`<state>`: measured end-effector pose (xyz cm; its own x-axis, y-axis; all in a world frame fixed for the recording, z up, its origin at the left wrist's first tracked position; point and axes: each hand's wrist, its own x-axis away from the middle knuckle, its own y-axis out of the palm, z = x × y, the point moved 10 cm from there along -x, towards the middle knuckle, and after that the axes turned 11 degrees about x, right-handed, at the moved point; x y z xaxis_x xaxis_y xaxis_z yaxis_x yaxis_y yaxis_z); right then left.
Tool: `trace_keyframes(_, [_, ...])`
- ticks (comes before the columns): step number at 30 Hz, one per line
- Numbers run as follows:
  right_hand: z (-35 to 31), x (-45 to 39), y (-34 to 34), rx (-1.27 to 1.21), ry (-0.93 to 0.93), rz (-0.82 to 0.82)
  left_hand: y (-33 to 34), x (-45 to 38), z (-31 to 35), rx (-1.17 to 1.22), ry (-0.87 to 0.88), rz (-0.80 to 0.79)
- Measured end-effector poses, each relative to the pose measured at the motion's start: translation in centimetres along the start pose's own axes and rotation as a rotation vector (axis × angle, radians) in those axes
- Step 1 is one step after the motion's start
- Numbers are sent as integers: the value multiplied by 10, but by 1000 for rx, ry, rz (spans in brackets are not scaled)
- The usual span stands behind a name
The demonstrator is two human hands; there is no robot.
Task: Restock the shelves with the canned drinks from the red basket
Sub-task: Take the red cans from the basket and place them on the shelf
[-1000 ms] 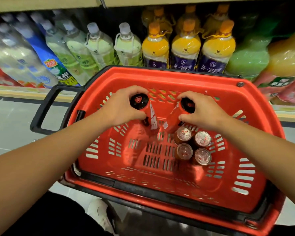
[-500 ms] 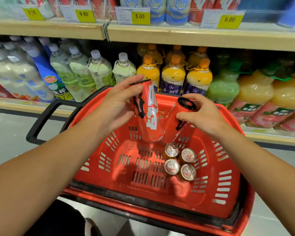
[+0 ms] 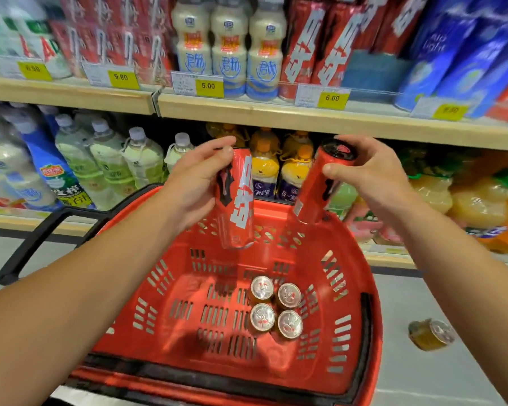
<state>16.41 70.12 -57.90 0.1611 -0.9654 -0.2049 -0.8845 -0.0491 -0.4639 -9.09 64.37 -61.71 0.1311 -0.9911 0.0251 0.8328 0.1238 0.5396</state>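
Bottles of pale green drink (image 3: 106, 159) stand on the lower shelf, well to the left of the left hand's fingers. The black basket handle (image 3: 38, 238) juts out below them, down and left of that hand. The left hand (image 3: 192, 183) is raised above the red basket (image 3: 364, 332), its fingers and thumb clamped around a tall red can (image 3: 236, 200) with white lettering; the fingertips reach over the can's top edge, and the can hangs tilted with its base over the basket's far rim. Just behind the gap between the two hands stand yellow-bodied bottles (image 3: 264, 168) on the lower shelf. Below both sets of fingers, on the basket floor, four small cans (image 3: 274, 306) stand upright, packed together in a square, silver tops facing up. The right hand (image 3: 370, 174) grips a second tall red can (image 3: 320, 183) near its dark top, thumb across the near side and fingers curled round the far side; this can leans with its base toward the left hand's can, the two cans apart. Up above the right fingers, on the upper shelf (image 3: 276, 115), matching tall red cans (image 3: 317, 45) stand behind a yellow price tag marked 6.00 (image 3: 332, 98), with white bottles (image 3: 232, 48) to their left. Down and right of the right hand, a can lies on its side on the floor (image 3: 430, 334), blurred.
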Motion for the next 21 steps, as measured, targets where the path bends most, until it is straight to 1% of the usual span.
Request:
trace_keyframes(3, [-28,-17,-33,56,-73,43,27,-14,15,0,31,-25])
trace_keyframes(6, [-58,-36,-69,133,-136,137,59,-27,34,15,58,-59])
trace_keyframes(12, [-104,-75,-114,144,-227,269,111,-48,67,-6,133,-66])
trace_keyframes(17, [-119,-98,-131,147,-251,337,142,-62,81,-38,145,-83])
trace_keyframes(21, [-118,-116,-139,134,-245,368,151,-74,82,-78,149,-72])
